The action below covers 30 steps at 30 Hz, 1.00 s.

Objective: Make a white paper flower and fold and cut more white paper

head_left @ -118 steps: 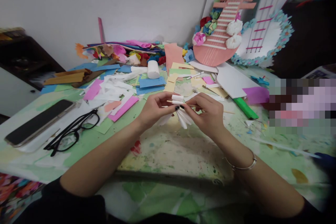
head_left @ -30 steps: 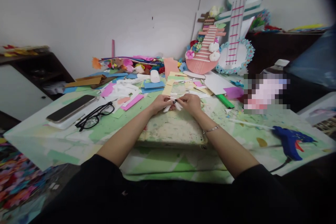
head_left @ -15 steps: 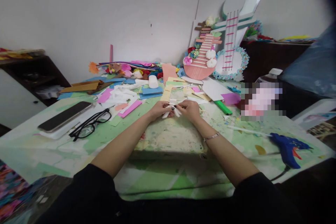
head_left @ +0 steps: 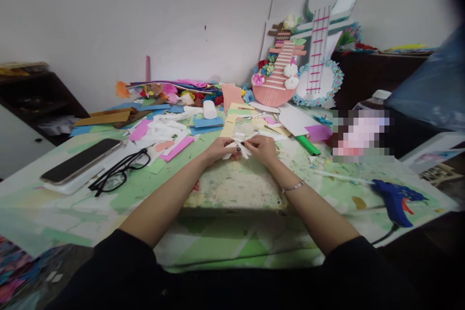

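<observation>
White folded-paper strip bundle point(head_left: 239, 149) is pinched between the left hand point(head_left: 217, 151) and right hand point(head_left: 266, 149), its strips fanned towards the wearer, equally near both.

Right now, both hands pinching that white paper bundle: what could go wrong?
1. The left hand and right hand grip the white paper bundle only at the fingertips; its loose strips fan out and might slip or crease.
2. The blue glue gun lies near the edge of the table, beside the right arm; an elbow sweep could knock it off.
</observation>
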Each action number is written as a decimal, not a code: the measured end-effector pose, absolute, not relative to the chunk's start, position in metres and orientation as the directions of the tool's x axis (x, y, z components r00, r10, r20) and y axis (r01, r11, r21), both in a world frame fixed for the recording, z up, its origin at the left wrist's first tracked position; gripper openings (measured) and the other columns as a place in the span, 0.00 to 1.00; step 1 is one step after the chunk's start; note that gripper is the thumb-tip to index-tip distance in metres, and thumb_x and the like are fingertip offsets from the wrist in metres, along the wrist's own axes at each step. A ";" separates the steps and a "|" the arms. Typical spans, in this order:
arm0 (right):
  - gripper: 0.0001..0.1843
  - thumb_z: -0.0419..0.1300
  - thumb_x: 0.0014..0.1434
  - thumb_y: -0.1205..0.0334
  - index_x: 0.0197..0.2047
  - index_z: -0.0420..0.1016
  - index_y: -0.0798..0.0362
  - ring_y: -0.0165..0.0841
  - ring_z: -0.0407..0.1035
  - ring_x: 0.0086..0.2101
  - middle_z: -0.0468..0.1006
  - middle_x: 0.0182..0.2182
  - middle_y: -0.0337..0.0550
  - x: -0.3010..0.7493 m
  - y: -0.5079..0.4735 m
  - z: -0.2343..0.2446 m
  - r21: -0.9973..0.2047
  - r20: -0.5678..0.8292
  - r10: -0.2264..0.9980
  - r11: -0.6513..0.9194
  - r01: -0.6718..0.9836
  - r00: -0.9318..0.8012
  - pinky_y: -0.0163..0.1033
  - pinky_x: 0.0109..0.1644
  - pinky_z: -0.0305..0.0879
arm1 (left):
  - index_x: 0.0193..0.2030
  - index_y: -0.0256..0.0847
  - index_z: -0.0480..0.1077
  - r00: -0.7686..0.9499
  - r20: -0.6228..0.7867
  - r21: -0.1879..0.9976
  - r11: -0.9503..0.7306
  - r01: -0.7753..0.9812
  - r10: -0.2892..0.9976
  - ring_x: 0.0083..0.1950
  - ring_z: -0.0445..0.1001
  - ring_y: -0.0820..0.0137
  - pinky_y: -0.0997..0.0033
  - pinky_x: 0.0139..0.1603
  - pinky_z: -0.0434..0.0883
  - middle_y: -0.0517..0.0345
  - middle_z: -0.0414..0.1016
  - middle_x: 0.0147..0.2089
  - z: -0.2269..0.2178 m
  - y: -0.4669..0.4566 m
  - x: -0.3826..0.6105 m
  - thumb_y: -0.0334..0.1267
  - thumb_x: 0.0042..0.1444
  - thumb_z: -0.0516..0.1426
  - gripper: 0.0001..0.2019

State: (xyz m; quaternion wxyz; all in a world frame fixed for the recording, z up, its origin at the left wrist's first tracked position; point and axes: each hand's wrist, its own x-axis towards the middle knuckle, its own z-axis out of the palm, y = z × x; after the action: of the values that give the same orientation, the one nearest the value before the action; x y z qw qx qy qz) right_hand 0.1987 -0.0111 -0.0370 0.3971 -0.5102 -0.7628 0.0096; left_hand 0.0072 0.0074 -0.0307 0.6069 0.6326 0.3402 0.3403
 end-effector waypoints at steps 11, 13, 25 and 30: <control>0.14 0.59 0.59 0.57 0.28 0.83 0.51 0.29 0.69 0.26 0.80 0.26 0.41 0.198 -0.013 -0.035 -0.424 0.574 0.800 0.471 0.774 -0.172 0.33 0.31 0.56 | 0.39 0.29 0.75 0.531 0.013 0.999 -0.031 0.025 0.847 0.26 0.76 0.72 0.74 0.31 0.74 0.52 0.79 0.29 -0.031 0.007 0.007 0.40 0.45 0.66 0.17; 0.14 0.59 0.60 0.57 0.29 0.83 0.51 0.29 0.69 0.27 0.80 0.27 0.41 0.198 -0.013 -0.035 -0.425 0.573 0.801 0.470 0.774 -0.172 0.33 0.31 0.56 | 0.39 0.29 0.75 0.534 0.013 0.999 -0.033 0.028 0.846 0.26 0.76 0.72 0.74 0.31 0.74 0.51 0.79 0.29 -0.031 0.007 0.007 0.39 0.45 0.66 0.17; 0.13 0.59 0.60 0.57 0.29 0.83 0.51 0.29 0.69 0.27 0.80 0.27 0.41 0.198 -0.014 -0.033 -0.428 0.577 0.798 0.477 0.768 -0.174 0.33 0.31 0.57 | 0.38 0.29 0.75 0.537 0.017 0.998 -0.046 0.040 0.843 0.26 0.76 0.72 0.74 0.31 0.74 0.52 0.79 0.29 -0.030 0.006 0.007 0.38 0.46 0.66 0.15; 0.13 0.59 0.59 0.58 0.29 0.83 0.51 0.29 0.69 0.27 0.80 0.27 0.41 0.198 -0.015 -0.033 -0.430 0.573 0.800 0.477 0.767 -0.177 0.33 0.31 0.56 | 0.38 0.30 0.75 0.536 0.019 0.998 -0.049 0.042 0.844 0.26 0.76 0.72 0.75 0.30 0.73 0.52 0.79 0.29 -0.030 0.006 0.007 0.38 0.46 0.65 0.14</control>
State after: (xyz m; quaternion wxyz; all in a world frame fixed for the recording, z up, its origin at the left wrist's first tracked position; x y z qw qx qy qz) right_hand 0.1977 -0.0146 -0.0334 0.3880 -0.5108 -0.7669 0.0217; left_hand 0.0066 0.0061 -0.0300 0.5972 0.6414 0.3452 0.3359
